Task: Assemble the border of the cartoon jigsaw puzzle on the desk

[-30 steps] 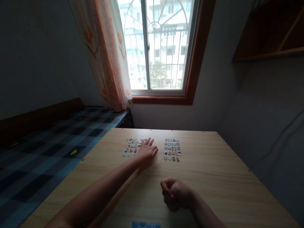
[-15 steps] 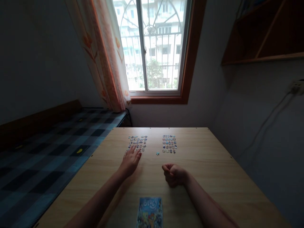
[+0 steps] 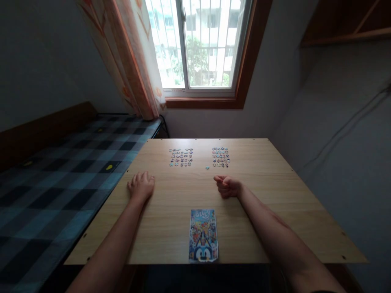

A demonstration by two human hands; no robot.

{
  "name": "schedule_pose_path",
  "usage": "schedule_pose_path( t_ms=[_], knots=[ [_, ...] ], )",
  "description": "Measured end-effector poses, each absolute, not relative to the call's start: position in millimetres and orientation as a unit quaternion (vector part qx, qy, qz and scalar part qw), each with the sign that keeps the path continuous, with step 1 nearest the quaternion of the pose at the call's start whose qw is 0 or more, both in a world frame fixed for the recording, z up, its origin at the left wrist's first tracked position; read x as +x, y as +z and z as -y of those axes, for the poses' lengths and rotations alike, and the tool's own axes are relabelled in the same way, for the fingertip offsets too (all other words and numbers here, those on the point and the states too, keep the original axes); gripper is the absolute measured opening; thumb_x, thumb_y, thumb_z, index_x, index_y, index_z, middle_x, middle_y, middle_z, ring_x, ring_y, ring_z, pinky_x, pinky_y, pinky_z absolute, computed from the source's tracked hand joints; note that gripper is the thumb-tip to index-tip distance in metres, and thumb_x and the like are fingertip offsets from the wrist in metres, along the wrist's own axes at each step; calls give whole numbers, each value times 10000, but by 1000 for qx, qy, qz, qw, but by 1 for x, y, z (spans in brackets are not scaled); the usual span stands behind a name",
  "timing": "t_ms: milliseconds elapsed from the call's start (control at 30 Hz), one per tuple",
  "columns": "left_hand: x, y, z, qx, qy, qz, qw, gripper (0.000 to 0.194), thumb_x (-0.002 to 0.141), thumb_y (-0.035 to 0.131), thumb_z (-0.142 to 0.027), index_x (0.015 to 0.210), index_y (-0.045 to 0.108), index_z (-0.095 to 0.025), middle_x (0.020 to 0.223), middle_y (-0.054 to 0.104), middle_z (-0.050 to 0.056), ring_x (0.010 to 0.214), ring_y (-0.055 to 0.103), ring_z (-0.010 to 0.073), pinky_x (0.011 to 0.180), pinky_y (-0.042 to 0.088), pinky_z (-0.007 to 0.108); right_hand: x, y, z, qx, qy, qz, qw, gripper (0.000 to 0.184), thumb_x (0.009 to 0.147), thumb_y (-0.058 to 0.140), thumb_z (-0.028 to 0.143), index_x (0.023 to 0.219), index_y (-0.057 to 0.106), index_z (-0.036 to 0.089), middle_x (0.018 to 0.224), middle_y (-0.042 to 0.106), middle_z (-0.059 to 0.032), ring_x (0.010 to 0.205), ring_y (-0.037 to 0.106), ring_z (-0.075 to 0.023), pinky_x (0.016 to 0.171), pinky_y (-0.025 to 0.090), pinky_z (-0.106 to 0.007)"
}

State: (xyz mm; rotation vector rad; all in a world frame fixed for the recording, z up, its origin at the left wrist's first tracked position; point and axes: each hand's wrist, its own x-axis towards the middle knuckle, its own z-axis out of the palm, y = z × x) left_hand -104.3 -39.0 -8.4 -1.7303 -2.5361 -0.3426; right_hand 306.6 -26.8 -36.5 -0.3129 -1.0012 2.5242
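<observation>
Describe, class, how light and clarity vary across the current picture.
Head view: the window glares, washing out the scene outdoors; head view: the left wall sinks into gloom; head view: the table has a pale sheen at its far end, and the puzzle pieces look too small to read.

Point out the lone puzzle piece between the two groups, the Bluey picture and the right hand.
Lone puzzle piece (image 3: pixel 207 167): head view, middle of its top face.
Bluey picture (image 3: pixel 203 236): head view, middle of its printed front.
Right hand (image 3: pixel 227 186): head view, middle of the curled hand.
</observation>
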Motion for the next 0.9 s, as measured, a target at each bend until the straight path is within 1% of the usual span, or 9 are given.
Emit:
schedule_pose_path(
  t_ms=[100,333,500,633,767,900],
  knots=[
    [-96,-11,43,-581,-99,807,36,576,960,363,-427,1425,535,-134,1536,439,184,1421,362,332,1169,233,575,309,-33,29,-131,903,352,207,366,657,555,99,759,239,252,460,233,149,368,78,-42,408,116,-115],
    [-98,-12,44,-590,-104,799,39,558,950,392,-433,1401,557,-150,1518,467,168,1406,375,318,1155,267,528,311,-28,31,-182,894,353,207,360,702,562,140,767,228,256,479,168,154,380,53,-42,443,142,-121],
    [-101,-13,48,-605,-120,786,44,537,931,424,-411,1383,573,-162,1493,493,158,1388,397,307,1153,281,504,312,-29,30,-207,888,356,206,365,703,571,153,762,226,256,475,173,155,373,70,-38,456,147,-129],
    [-106,-15,50,-613,-127,779,34,515,929,432,-403,1360,593,-174,1483,502,147,1376,409,311,1154,291,488,315,-31,32,-219,886,353,207,378,735,580,182,764,211,260,479,162,158,372,70,-34,462,153,-130],
    [-108,-17,54,-618,-127,776,30,505,928,437,-402,1352,601,-183,1483,501,142,1377,410,316,1161,287,483,317,-33,34,-211,891,348,203,378,735,557,171,765,191,264,468,154,165,363,57,-34,445,121,-128],
    [-107,-15,56,-619,-118,775,39,503,929,433,-400,1349,604,-181,1470,515,144,1371,421,310,1157,296,473,318,-36,33,-194,897,347,192,387,716,546,149,765,181,267,451,183,168,350,72,-30,428,107,-126]
  ],
)
